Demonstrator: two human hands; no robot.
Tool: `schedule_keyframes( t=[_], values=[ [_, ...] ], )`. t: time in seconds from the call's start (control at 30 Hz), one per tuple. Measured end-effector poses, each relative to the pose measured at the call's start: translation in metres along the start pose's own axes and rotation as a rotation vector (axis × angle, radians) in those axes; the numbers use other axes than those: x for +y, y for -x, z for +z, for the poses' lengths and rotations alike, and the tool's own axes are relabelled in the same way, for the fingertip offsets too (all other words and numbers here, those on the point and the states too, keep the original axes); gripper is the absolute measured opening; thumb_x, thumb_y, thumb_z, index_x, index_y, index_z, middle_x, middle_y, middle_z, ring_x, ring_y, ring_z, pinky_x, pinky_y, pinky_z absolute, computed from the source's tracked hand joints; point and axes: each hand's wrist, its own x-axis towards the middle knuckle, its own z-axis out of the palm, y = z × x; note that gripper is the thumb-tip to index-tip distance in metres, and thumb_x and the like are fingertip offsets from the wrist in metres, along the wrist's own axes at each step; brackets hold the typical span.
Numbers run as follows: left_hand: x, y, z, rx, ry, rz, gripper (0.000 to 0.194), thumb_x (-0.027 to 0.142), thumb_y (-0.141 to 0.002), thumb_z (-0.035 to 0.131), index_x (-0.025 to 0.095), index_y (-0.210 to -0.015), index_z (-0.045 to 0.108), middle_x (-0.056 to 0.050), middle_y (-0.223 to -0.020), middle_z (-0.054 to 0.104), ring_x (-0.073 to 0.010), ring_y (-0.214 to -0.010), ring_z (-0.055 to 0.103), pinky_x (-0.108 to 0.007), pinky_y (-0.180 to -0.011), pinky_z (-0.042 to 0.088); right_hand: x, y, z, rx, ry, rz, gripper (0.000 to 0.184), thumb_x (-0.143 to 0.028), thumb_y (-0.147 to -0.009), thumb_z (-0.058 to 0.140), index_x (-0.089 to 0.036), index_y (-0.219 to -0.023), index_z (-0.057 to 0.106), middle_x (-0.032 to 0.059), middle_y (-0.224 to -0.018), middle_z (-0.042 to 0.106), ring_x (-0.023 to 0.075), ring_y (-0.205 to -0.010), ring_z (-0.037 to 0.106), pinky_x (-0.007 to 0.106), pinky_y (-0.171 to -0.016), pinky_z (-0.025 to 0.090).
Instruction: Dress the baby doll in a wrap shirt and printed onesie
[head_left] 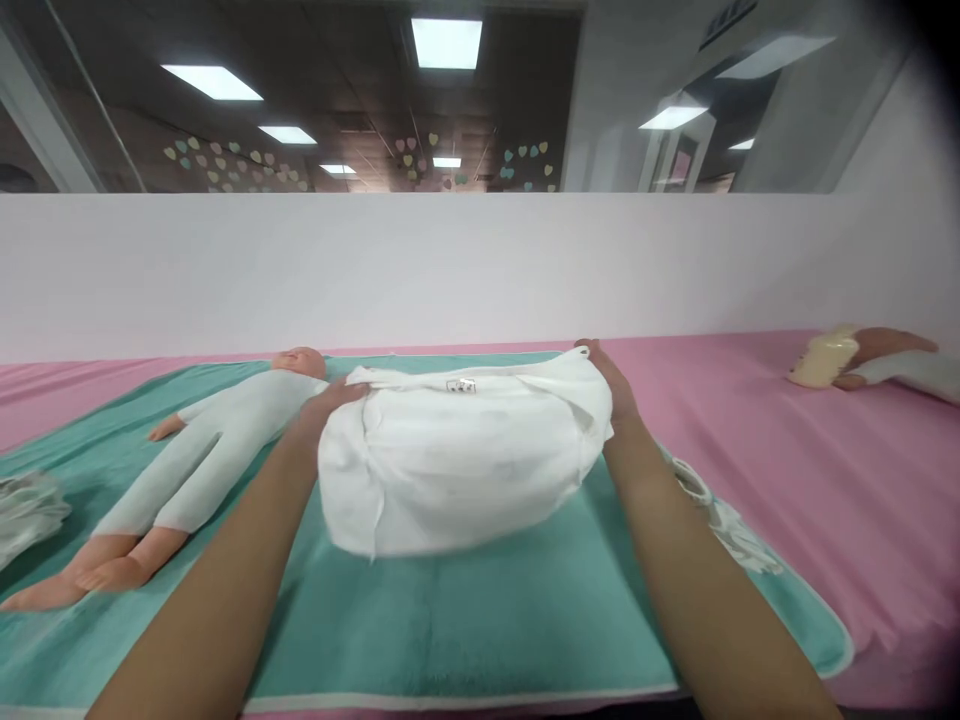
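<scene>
A white baby garment with a small printed label near its upper edge is stretched between my two hands, in the middle of the view. My left hand grips its upper left corner, the fingers mostly hidden by cloth. At the upper right corner, my right hand is closed on the fabric from the outer side. The cloth sags in a fold above a green towel. A baby doll in a white long-legged suit lies on its back on the towel, left of my left arm.
The towel lies over a pink sheet. Crumpled white cloths rest at the far left and beyond my right forearm. A yellowish bottle stands beside another doll at the right. A white wall with windows closes the back.
</scene>
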Motion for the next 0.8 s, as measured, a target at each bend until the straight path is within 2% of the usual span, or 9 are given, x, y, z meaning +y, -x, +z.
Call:
schedule_keyframes(
  t=[0.1,0.17,0.23,0.37,0.43,0.53,0.6,0.7,0.8],
  values=[
    [-0.02,-0.002,-0.005,-0.173,-0.059,-0.23,0.036,0.043,-0.065,0.067,0.014,-0.086,0.064,-0.007,-0.075,0.066,-0.0216,-0.068,0.063,-0.031,-0.059,0.051,0.026,-0.006,-0.007,0.053,0.139,0.121,0.031,-0.048,-0.07,0.064,-0.02,-0.08,0.056,-0.0033,-0.068,0.053,0.0106,-0.059,0.047,0.024,-0.057,0.04],
    [-0.04,-0.006,-0.006,-0.148,-0.331,-0.267,0.038,0.047,-0.07,0.061,0.016,-0.091,0.062,-0.007,-0.079,0.066,-0.022,-0.073,0.063,-0.032,-0.065,0.051,0.05,-0.01,-0.013,0.167,0.358,0.166,0.032,-0.048,-0.071,0.061,-0.018,-0.082,0.058,-0.0006,-0.072,0.057,0.0127,-0.064,0.05,0.026,-0.06,0.041],
    [-0.06,-0.009,-0.006,-0.043,-0.686,-0.224,0.033,0.045,-0.072,0.059,0.017,-0.089,0.061,-0.006,-0.08,0.066,-0.024,-0.079,0.062,-0.035,-0.071,0.048,0.072,-0.013,-0.018,0.204,0.564,0.159,0.031,-0.044,-0.07,0.06,-0.017,-0.085,0.059,0.0007,-0.075,0.06,0.0138,-0.067,0.052,0.026,-0.062,0.042],
    [-0.088,-0.01,-0.005,0.044,-1.02,-0.183,0.031,0.045,-0.076,0.054,0.02,-0.094,0.059,-0.013,-0.095,0.065,-0.032,-0.094,0.059,-0.042,-0.08,0.042,0.101,-0.012,-0.025,0.004,0.686,0.142,0.038,-0.036,-0.071,0.059,-0.017,-0.104,0.055,0.005,-0.096,0.064,0.015,-0.079,0.058,0.028,-0.072,0.045],
    [-0.093,-0.009,-0.006,0.033,-1.127,-0.206,0.038,0.05,-0.079,0.049,0.02,-0.101,0.057,-0.015,-0.101,0.064,-0.0339,-0.097,0.059,-0.044,-0.08,0.042,0.108,-0.009,-0.029,-0.025,0.834,0.17,0.043,-0.038,-0.07,0.061,-0.018,-0.107,0.055,0.0075,-0.105,0.063,0.0172,-0.088,0.059,0.03,-0.078,0.044],
    [-0.091,-0.009,-0.01,-0.039,-1.019,-0.307,0.044,0.052,-0.077,0.053,0.019,-0.106,0.058,-0.016,-0.11,0.063,-0.035,-0.105,0.057,-0.045,-0.085,0.041,0.11,-0.004,-0.035,-0.015,1.101,0.251,0.051,-0.049,-0.068,0.064,-0.019,-0.108,0.058,0.0088,-0.109,0.063,0.0222,-0.096,0.058,0.033,-0.081,0.042],
    [-0.086,-0.007,-0.015,-0.089,-0.883,-0.341,0.045,0.051,-0.075,0.058,0.019,-0.106,0.06,-0.014,-0.115,0.062,-0.0316,-0.106,0.057,-0.04,-0.085,0.044,0.107,-0.001,-0.037,-0.068,1.135,0.312,0.051,-0.053,-0.065,0.066,-0.019,-0.102,0.062,0.0085,-0.104,0.066,0.024,-0.093,0.06,0.033,-0.077,0.043],
    [-0.072,-0.001,-0.025,-0.244,-0.555,-0.415,0.047,0.052,-0.073,0.06,0.02,-0.107,0.062,-0.013,-0.112,0.064,-0.0259,-0.098,0.062,-0.034,-0.079,0.049,0.098,0.002,-0.038,-0.21,0.95,0.393,0.042,-0.052,-0.063,0.068,-0.017,-0.086,0.068,0.0069,-0.091,0.069,0.0229,-0.081,0.062,0.03,-0.07,0.044],
    [-0.063,0.006,-0.032,-0.423,-0.179,-0.538,0.048,0.047,-0.068,0.067,0.019,-0.107,0.063,-0.011,-0.103,0.067,-0.0248,-0.091,0.064,-0.034,-0.079,0.051,0.095,0.004,-0.038,-0.142,0.633,0.439,0.041,-0.05,-0.067,0.065,-0.016,-0.091,0.068,0.006,-0.088,0.07,0.0202,-0.075,0.062,0.029,-0.066,0.045]
  ],
)
